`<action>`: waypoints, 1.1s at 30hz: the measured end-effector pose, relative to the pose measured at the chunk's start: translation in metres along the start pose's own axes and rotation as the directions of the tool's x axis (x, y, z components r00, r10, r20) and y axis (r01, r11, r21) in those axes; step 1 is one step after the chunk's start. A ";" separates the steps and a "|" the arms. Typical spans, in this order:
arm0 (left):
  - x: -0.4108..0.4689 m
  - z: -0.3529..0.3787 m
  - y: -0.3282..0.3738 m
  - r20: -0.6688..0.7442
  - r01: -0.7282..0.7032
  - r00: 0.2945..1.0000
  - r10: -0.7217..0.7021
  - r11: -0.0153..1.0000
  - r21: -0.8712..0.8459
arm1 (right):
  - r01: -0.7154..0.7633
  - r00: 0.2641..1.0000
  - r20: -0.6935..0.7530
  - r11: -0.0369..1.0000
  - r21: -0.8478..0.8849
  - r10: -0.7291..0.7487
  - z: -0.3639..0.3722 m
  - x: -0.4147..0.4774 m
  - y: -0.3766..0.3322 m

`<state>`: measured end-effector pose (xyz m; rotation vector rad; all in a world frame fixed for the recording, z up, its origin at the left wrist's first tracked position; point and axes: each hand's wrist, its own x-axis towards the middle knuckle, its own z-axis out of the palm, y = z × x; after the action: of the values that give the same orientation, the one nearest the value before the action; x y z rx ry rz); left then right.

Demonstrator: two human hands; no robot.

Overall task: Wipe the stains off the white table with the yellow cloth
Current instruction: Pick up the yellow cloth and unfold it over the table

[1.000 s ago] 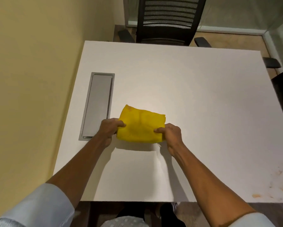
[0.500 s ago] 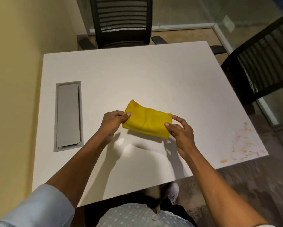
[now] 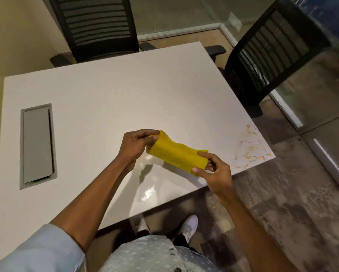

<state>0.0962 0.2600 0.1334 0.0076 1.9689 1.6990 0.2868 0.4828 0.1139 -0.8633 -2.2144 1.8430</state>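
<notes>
The yellow cloth is held in the air above the near-right part of the white worktop, folded into a narrow band that runs from upper left to lower right. The left hand pinches its far-left end between thumb and fingers; the right hand pinches the near-right end the same way. Both grips are clamped on the cloth, and it touches nothing else.

The stains, orange-brown smears and flecks, sit at the near-right corner of the worktop, just to the right of the cloth and close to the edge. None looks wiped yet, so the step in hand appears to be readying the cloth.

To do this well, finish the fold into a flat pad that fits under one palm, then bring it to the right and lay it down at the far side of the smears. Press with flat fingers and draw toward the middle of the worktop rather than outward, since the marks lie near the edge and could be pushed onto the floor. Turning to a clean face between passes should keep the orange from spreading.
</notes>
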 end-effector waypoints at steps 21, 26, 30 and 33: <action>-0.035 0.184 -0.027 0.299 -0.355 0.931 0.210 0.711 0.607 | 0.260 0.952 -0.055 0.889 -0.376 -0.302 -0.159 -0.061 0.097; -0.032 0.193 -0.033 0.433 -0.398 0.888 0.154 0.727 0.559 | -0.036 0.988 0.147 0.993 -0.116 0.053 -0.138 -0.061 0.108; -0.028 0.207 -0.040 0.602 -0.509 0.792 0.107 0.660 0.552 | -0.038 0.998 0.033 0.959 -0.282 0.049 -0.098 -0.059 0.113; -0.023 0.214 -0.049 0.603 -0.519 0.793 0.085 0.613 0.596 | -0.016 0.975 -0.204 0.882 -0.471 -0.091 -0.071 -0.057 0.113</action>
<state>0.2170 0.4385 0.0836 1.0765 2.1265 0.7695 0.4045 0.5254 0.0398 -1.0278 -2.5420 1.1269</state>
